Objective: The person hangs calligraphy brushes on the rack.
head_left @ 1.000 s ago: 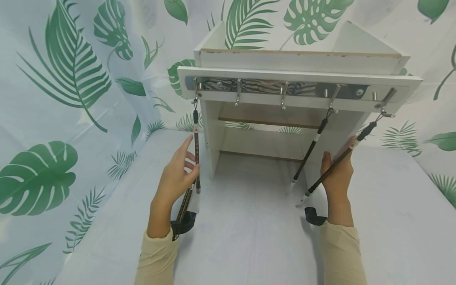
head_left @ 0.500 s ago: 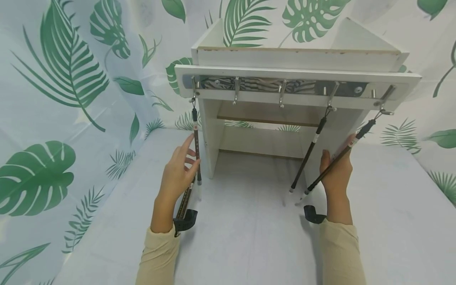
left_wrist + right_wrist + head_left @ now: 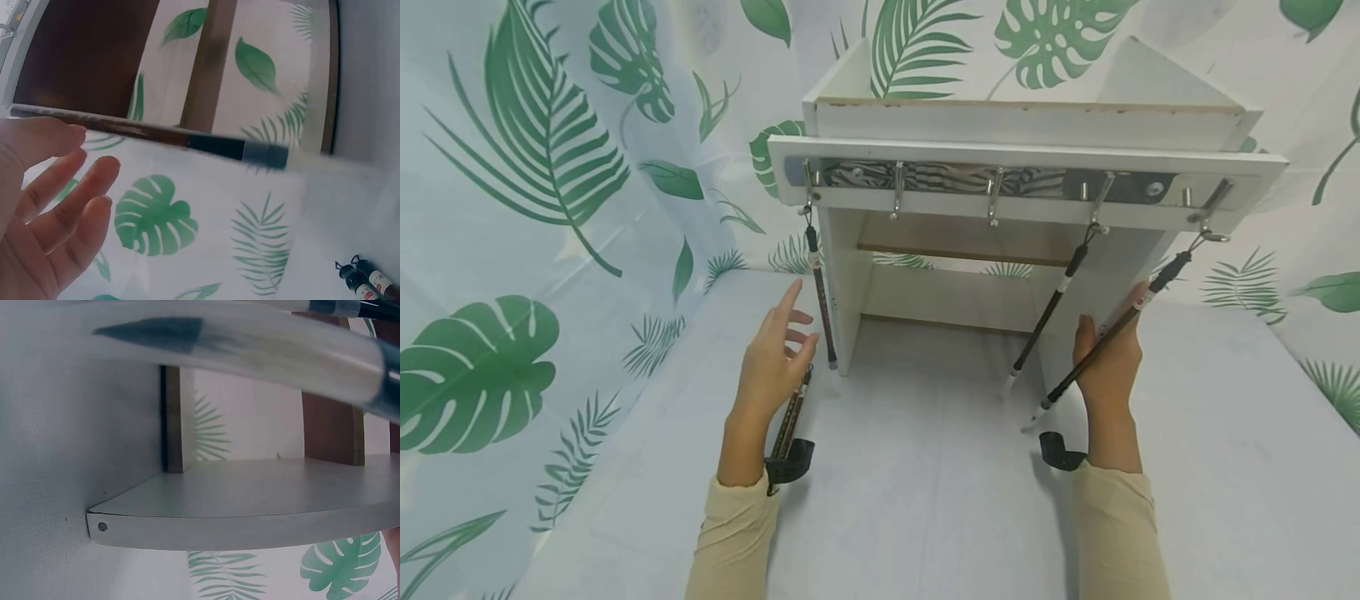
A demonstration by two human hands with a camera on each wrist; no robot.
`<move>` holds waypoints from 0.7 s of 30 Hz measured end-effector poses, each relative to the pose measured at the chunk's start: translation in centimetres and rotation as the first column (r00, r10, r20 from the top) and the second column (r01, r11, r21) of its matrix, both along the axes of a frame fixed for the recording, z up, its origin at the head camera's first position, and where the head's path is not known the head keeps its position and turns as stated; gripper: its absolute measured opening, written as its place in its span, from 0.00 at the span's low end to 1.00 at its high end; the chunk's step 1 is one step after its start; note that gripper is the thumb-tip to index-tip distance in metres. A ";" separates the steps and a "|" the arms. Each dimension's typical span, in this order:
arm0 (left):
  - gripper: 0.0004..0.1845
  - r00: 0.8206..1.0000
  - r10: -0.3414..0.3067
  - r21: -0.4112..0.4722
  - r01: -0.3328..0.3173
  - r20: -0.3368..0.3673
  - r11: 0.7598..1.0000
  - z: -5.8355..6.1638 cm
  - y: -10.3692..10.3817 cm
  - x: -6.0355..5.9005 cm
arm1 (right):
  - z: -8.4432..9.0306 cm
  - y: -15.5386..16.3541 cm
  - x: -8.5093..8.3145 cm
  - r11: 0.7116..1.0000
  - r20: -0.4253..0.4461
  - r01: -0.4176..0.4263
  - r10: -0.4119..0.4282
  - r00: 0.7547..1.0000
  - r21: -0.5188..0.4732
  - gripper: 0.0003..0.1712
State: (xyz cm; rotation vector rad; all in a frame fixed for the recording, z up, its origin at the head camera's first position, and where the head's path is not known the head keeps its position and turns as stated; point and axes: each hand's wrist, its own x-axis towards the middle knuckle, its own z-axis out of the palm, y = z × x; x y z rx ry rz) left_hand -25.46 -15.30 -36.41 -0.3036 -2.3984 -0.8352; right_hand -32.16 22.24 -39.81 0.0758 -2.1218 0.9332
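Observation:
From the leftmost hook hangs a calligraphy brush (image 3: 822,304) by its cord. My left hand (image 3: 767,358) is beside it with fingers spread and loosely bent; a gap separates them in the head view. The left wrist view shows the brush (image 3: 215,145) passing close by the fingertips. On the right, my right hand (image 3: 1112,379) holds the front edge of the rack's side panel (image 3: 1093,258), its thumb toward the inner face; its outer fingers are partly hidden. Another hanging brush (image 3: 1093,352) crosses in front of this hand, its capped tip (image 3: 162,334) near the right wrist camera.
A white rack (image 3: 1030,129) stands at the back, with a metal hook strip (image 3: 955,181) along its front. One more brush (image 3: 1052,312) hangs inward from the rightmost. Several brushes (image 3: 790,421) lie on the table beside the left wrist. Leaf-printed cloth (image 3: 550,167) surrounds the table.
The leftmost brush has come free of my left fingers and swung right, toward the rack's left panel. The second brush from the right also sways. My right hand stays put.

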 end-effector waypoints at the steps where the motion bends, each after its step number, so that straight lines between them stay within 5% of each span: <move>1: 0.37 1.000 0.005 -0.001 -0.005 0.029 1.000 0.0 -0.1 0.0 | 0.0 0.0 0.0 1.000 0.003 0.001 -0.001 1.000 -0.003 0.36; 4: 0.40 0.983 0.033 -0.012 -0.031 0.181 0.999 0.0 -0.8 0.0 | 0.0 -0.1 0.0 1.000 0.011 0.004 -0.004 1.000 -0.008 0.36; 8: 0.42 0.911 0.076 -0.055 -0.059 0.406 0.997 -0.3 -1.9 -0.1 | -0.2 0.0 -0.1 1.000 0.001 -0.001 0.001 1.000 -0.002 0.36; 14: 0.42 0.830 0.103 -0.092 -0.063 0.548 0.994 -1.0 -2.9 -0.3 | -0.3 0.1 -0.1 1.000 -0.002 -0.004 0.004 1.000 -0.003 0.36; 21: 0.42 0.654 0.110 -0.155 0.011 0.748 0.988 -1.8 -3.2 -0.4 | -0.1 0.1 0.0 1.000 0.010 -0.009 0.010 1.000 -0.021 0.36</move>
